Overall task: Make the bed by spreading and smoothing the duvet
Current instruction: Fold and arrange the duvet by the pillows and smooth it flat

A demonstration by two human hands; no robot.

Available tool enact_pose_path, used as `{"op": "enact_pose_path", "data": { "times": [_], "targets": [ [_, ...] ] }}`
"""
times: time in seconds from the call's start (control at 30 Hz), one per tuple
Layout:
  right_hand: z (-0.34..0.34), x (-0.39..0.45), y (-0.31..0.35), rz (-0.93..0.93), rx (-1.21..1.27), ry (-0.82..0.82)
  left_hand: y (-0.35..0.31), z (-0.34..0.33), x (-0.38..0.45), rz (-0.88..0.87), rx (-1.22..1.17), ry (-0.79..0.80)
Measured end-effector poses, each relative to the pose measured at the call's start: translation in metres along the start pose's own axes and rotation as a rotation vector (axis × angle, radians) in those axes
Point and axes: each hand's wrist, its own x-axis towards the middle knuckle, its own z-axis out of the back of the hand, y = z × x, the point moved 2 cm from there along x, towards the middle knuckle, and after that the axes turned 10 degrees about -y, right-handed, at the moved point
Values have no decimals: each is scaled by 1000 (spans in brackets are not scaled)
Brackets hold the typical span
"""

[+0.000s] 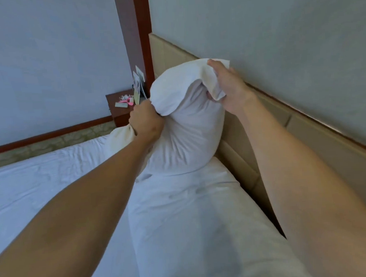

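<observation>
A white pillow [186, 134] stands upright at the head of the bed, lifted by both hands. My left hand [146, 121] grips its left corner in a fist. My right hand [230, 86] grips the upper right corner, with the pillowcase bunched under the fingers. A second white pillow [193, 219] lies flat below it, along the headboard. The white sheet [41, 185] covers the mattress to the left, lightly wrinkled. No duvet is recognisable in view.
A beige padded headboard [306, 135] runs along the wall on the right. A dark wooden nightstand [120, 112] with cards and small pink items stands in the far corner. A wooden post [137, 34] rises behind it. Patterned carpet [49, 144] shows past the bed's far edge.
</observation>
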Motion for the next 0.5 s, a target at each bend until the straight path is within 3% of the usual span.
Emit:
{"op": "enact_pose_path", "data": {
  "times": [0.13,0.3,0.4,0.5],
  "targets": [
    [79,-50,26,50,146,23,-61,49,-62,-117,-30,-40],
    [167,-95,41,96,310,-116,-110,86,-132,-348,-89,-77],
    [221,-121,22,34,348,-207,-129,87,-177,-426,-71,23],
    [264,-154,-15,-82,236,-203,-130,76,-212,-527,17,262]
  ]
}}
